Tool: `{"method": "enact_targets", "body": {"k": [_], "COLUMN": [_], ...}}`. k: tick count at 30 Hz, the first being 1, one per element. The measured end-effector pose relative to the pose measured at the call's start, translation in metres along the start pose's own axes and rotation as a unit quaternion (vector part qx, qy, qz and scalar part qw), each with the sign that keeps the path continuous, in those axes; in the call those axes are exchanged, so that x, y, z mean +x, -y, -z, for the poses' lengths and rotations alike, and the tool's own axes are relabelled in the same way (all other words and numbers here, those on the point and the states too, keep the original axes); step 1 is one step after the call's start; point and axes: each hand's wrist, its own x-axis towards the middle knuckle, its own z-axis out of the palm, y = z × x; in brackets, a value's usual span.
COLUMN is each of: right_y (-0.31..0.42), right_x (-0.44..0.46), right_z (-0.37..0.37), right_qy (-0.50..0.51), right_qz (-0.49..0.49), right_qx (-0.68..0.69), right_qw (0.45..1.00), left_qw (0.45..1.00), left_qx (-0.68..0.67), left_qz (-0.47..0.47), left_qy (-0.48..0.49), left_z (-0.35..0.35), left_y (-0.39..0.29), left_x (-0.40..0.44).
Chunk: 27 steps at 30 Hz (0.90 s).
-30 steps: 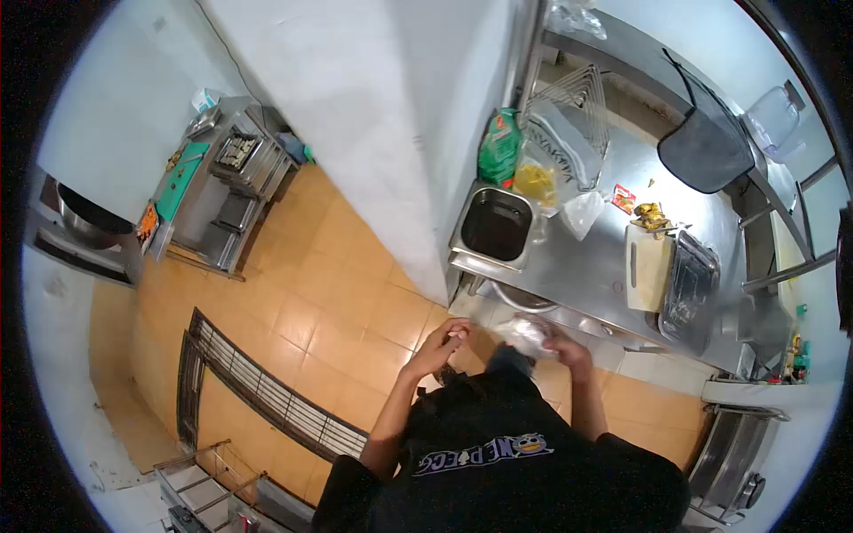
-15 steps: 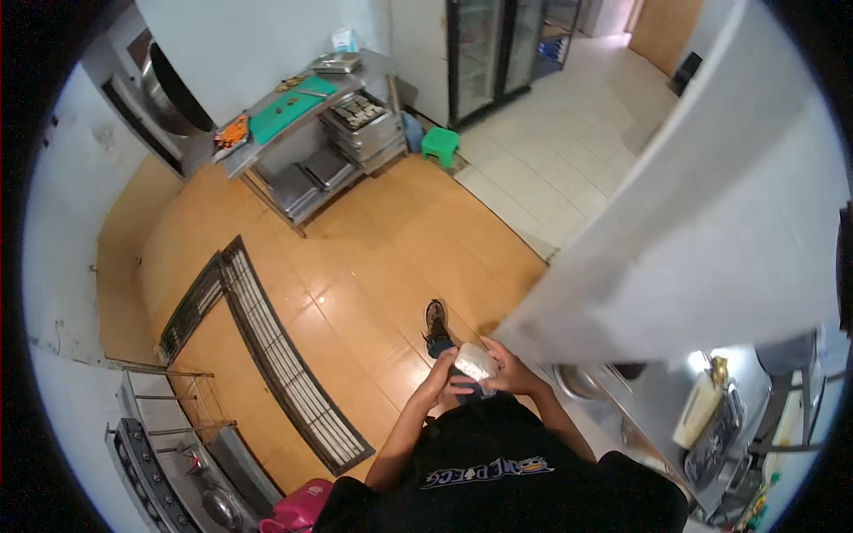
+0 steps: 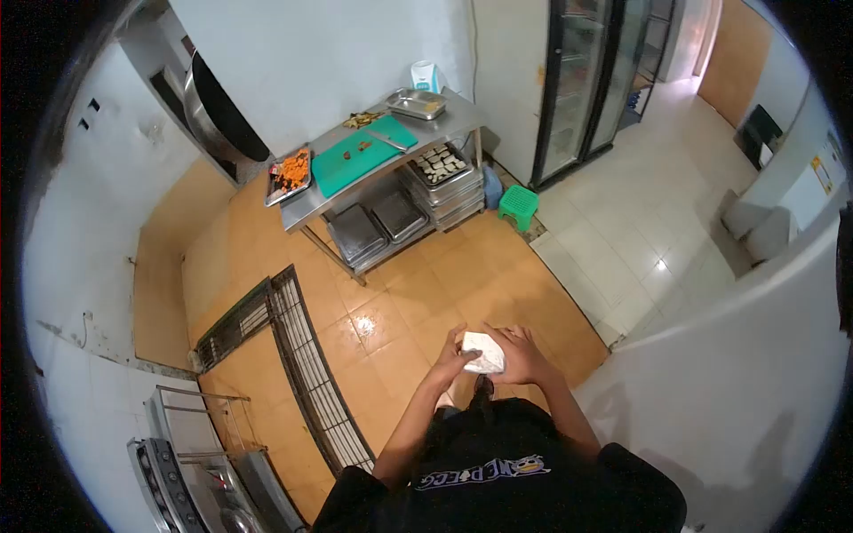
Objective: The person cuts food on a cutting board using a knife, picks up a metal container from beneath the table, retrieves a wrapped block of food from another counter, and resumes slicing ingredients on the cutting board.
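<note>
A small white packet (image 3: 482,353), whose contents I cannot make out, is held between both hands in front of my body. My left hand (image 3: 449,362) closes on its left side, the thumb lying across its face. Around the right side of the packet curls my right hand (image 3: 522,357), its fingertips on the far edge partly out of sight. Beneath the hands, part of a shoe (image 3: 483,387) shows on the orange tile floor.
Ahead stands a steel table (image 3: 306,211) with a green cutting board (image 3: 355,158), a knife (image 3: 387,141) and a tray of orange pieces (image 3: 290,174). A green stool (image 3: 518,206) is beside it. Floor grates (image 3: 315,364) run at left; a white wall (image 3: 711,373) borders the right.
The view has shifted as I moved forward, so the table and stool appear nearer. Both hands still hold the white packet, now raised farther from my body. The counter at right has left view.
</note>
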Motion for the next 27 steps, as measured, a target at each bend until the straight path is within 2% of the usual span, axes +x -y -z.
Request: {"method": "enact_targets", "body": {"k": [3,7,8,9,11,12,13,14,16,19,20,21,23,25,27], "right_y": [-0.005,-0.026,-0.031,-0.037,-0.05,-0.049,-0.052,-0.067,-0.08,-0.102,-0.109,-0.107,-0.097,-0.105,-0.106], "right_x": [0.069,0.137,0.152,0.169,0.204,0.222,0.243,0.259,0.303,0.376,0.398,0.423,0.486,0.535,0.561], "right_z": [0.013,0.004,-0.003,-0.009,-0.014,-0.008,-0.005,-0.013,-0.015,-0.02,-0.024,-0.02,-0.006,-0.006,-0.009], "right_qy": [0.041,0.104,0.119,0.133,0.14,0.183,0.223,0.217,0.214,0.203,0.2,0.206,0.204,0.216,0.226], "right_qz": [0.037,0.053,0.033,0.013,-0.001,-0.047,-0.093,-0.084,-0.096,-0.114,-0.117,-0.117,-0.152,-0.12,-0.093], "right_qx": [0.026,0.047,0.048,0.048,0.073,0.084,0.094,0.09,0.086,0.089,0.095,0.095,0.123,0.086,0.05], "right_qw": [0.998,0.992,0.991,0.99,0.987,0.978,0.966,0.969,0.968,0.968,0.968,0.967,0.959,0.965,0.968], "left_qw": [0.998,0.995,0.992,0.991,0.99,0.989,0.989,0.987,0.98,0.984,0.987,0.995,0.977,0.97,0.974], "left_qx": [-0.044,-0.034,0.002,-0.002,-0.059,-0.057,-0.058,-0.08,-0.129,-0.085,-0.043,-0.032,0.011,0.057,-0.006], "left_qz": [0.004,-0.004,-0.065,-0.066,-0.019,0.012,0.006,0.015,0.035,0.046,0.007,-0.016,-0.126,-0.135,-0.136], "left_qy": [-0.044,-0.095,-0.113,-0.115,-0.124,-0.134,-0.135,-0.141,-0.147,-0.147,-0.154,-0.096,-0.174,-0.193,-0.182], "left_z": [0.027,0.071,0.093,0.105,0.136,0.155,0.174,0.193,0.223,0.279,0.298,0.33,0.352,0.363,0.386], "left_y": [-0.032,-0.031,-0.007,-0.009,-0.024,-0.027,-0.035,-0.043,-0.077,-0.135,-0.148,-0.154,-0.197,-0.266,-0.291], "left_x": [0.025,0.065,0.087,0.094,0.116,0.131,0.146,0.163,0.192,0.254,0.282,0.312,0.348,0.357,0.385]}}
